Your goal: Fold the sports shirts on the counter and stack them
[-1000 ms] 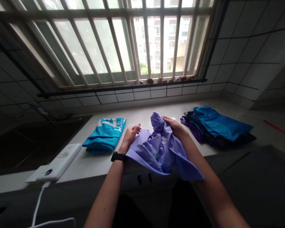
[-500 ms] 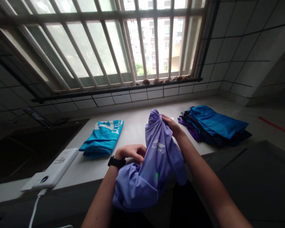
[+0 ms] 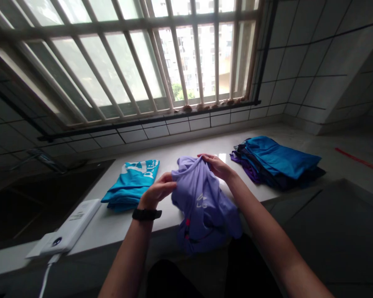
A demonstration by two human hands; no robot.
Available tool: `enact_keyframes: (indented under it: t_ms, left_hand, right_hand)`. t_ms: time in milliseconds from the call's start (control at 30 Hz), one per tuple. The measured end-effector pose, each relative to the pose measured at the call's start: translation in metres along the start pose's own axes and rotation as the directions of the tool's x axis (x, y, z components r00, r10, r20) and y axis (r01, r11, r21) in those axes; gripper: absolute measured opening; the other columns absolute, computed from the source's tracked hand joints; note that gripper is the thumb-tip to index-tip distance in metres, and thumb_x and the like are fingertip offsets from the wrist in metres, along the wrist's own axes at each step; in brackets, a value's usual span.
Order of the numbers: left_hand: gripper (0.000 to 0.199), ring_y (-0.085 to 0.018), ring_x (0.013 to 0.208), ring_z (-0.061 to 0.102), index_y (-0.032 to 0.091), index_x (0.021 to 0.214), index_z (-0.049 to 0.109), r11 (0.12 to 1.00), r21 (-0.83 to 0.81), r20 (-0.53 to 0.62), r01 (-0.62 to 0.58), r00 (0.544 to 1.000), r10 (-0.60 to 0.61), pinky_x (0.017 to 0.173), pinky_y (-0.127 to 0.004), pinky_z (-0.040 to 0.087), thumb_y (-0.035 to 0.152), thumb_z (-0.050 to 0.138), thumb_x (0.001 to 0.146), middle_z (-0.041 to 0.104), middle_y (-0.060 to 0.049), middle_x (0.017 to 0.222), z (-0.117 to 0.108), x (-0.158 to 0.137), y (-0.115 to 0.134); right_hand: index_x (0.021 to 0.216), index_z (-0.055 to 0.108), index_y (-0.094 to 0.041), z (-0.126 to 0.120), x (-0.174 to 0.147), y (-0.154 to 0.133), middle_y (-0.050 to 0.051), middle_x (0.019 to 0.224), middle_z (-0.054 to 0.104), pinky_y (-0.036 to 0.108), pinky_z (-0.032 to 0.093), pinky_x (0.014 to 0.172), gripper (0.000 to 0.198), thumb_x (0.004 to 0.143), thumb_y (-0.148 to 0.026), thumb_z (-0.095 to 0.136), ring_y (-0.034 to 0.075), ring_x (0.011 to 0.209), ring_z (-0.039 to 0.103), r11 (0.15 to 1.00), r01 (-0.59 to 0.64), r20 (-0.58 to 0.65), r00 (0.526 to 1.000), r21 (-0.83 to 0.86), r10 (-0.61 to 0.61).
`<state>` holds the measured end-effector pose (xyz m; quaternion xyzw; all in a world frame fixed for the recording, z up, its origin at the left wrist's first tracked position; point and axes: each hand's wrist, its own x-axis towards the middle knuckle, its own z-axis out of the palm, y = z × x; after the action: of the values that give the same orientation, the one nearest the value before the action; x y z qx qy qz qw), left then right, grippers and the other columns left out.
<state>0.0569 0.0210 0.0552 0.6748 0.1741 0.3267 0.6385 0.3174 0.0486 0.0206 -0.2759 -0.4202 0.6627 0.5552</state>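
Note:
A lavender shirt [image 3: 202,186] with a pale logo on its front hangs bunched over the counter's front edge, held up between my hands. My right hand [image 3: 216,165] pinches its upper edge. At the shirt's left side, my left hand [image 3: 161,188] grips the fabric between thumb and fingers; a dark watch is on that wrist. Some red and dark marks show lower on the shirt. Left of it lies a folded turquoise shirt [image 3: 133,186] with white print. To the right rests a stack of folded clothes with a blue shirt [image 3: 276,155] on top.
A white power strip [image 3: 73,227] with a cable lies at the counter's left front. Behind it is a dark sink [image 3: 34,203] with a faucet. A red strip [image 3: 359,160] lies far right on the white counter [image 3: 170,213]. A barred window [image 3: 136,62] stands behind.
My left hand has come up and left from lower in the shirt to its upper left side. The shirt is spread wider, and its lower bundle has dropped open. The view has shifted slightly.

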Motion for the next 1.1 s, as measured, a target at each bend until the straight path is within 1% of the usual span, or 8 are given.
enact_keyframes:
  t_ms: [67,167,267,367,600,733,933,1100]
  left_hand:
    - [0.049,-0.013,0.044,0.051,0.021,0.052,0.052,0.973,-0.131,0.104,-0.191,0.973,0.205,0.048,-0.028,0.047,0.052,0.085,0.072,0.045,0.004,0.045,-0.002,-0.013,0.019]
    - [0.053,-0.009,0.043,0.043,0.022,0.056,0.043,0.931,-0.175,-0.166,-0.322,0.941,0.294,0.046,-0.024,0.045,0.05,0.082,0.076,0.037,0.007,0.047,-0.006,-0.013,0.047]
    - [0.044,-0.007,0.05,0.046,0.022,0.071,0.048,0.98,-0.012,-0.587,-0.197,0.795,0.152,0.053,-0.02,0.047,0.047,0.083,0.076,0.044,0.009,0.06,-0.019,0.003,0.056]
    - [0.043,-0.011,0.062,0.06,0.021,0.082,0.055,0.973,0.226,-0.716,0.055,0.686,0.127,0.062,-0.024,0.052,0.054,0.082,0.073,0.059,0.004,0.071,-0.026,0.012,0.039]
    - [0.062,-0.024,0.083,0.069,0.018,0.107,0.073,0.681,0.638,-0.339,0.361,0.925,-0.173,0.072,-0.033,0.055,0.055,0.086,0.059,0.073,-0.004,0.088,-0.003,0.01,-0.021]
    - [0.052,-0.022,0.074,0.067,0.017,0.079,0.071,0.679,0.615,-0.47,0.401,0.878,-0.093,0.065,-0.031,0.052,0.067,0.077,0.064,0.069,-0.003,0.072,-0.029,0.02,-0.012]
    - [0.075,-0.031,0.105,0.071,0.017,0.115,0.066,0.63,0.519,-0.61,0.578,0.767,-0.201,0.089,-0.04,0.058,0.061,0.087,0.057,0.074,-0.013,0.109,-0.048,0.025,-0.004]
    - [0.059,-0.03,0.103,0.071,0.022,0.101,0.074,0.601,0.637,-0.116,0.483,0.83,-0.545,0.091,-0.037,0.058,0.047,0.093,0.05,0.077,-0.005,0.099,-0.024,0.003,-0.004]
  right_hand:
    - [0.095,0.075,-0.016,-0.001,-0.005,-0.001,0.001,0.08,0.077,0.019,0.057,0.065,0.024,0.082,-0.031,0.088,0.011,0.067,0.07,0.998,-0.067,0.142,0.987,-0.019,0.069]
    - [0.092,0.074,-0.015,-0.001,-0.011,-0.003,0.005,0.083,0.079,0.022,0.06,0.068,0.026,0.081,-0.033,0.089,0.015,0.073,0.074,0.994,-0.096,0.267,0.958,-0.05,0.106]
    - [0.096,0.073,-0.018,-0.001,-0.008,-0.002,0.003,0.089,0.08,0.021,0.06,0.066,0.024,0.084,-0.034,0.085,0.013,0.071,0.073,1.0,0.008,0.119,0.993,0.015,-0.01]
    - [0.102,0.073,-0.02,-0.001,0.001,0.001,0.003,0.1,0.082,0.021,0.06,0.068,0.02,0.088,-0.034,0.08,0.012,0.071,0.072,0.991,0.128,-0.116,0.986,0.042,-0.123]
    - [0.106,0.073,-0.022,-0.007,0.01,0.002,0.002,0.111,0.081,0.021,0.059,0.069,0.024,0.088,-0.038,0.077,0.01,0.069,0.069,0.977,0.213,-0.245,0.946,-0.023,-0.212]
    - [0.106,0.072,-0.023,-0.013,0.015,0.0,0.001,0.106,0.082,0.024,0.061,0.077,0.024,0.089,-0.04,0.075,0.013,0.078,0.072,0.968,0.25,-0.296,0.924,-0.018,-0.244]
    - [0.107,0.07,-0.025,-0.022,0.021,-0.004,-0.001,0.107,0.081,0.029,0.062,0.087,0.02,0.091,-0.037,0.073,0.016,0.091,0.075,0.949,0.314,-0.386,0.88,0.035,-0.277]
    - [0.11,0.07,-0.026,-0.017,0.012,-0.005,-0.002,0.099,0.079,0.024,0.062,0.074,0.024,0.089,-0.038,0.076,0.013,0.077,0.073,0.946,0.303,-0.299,0.919,0.116,-0.258]
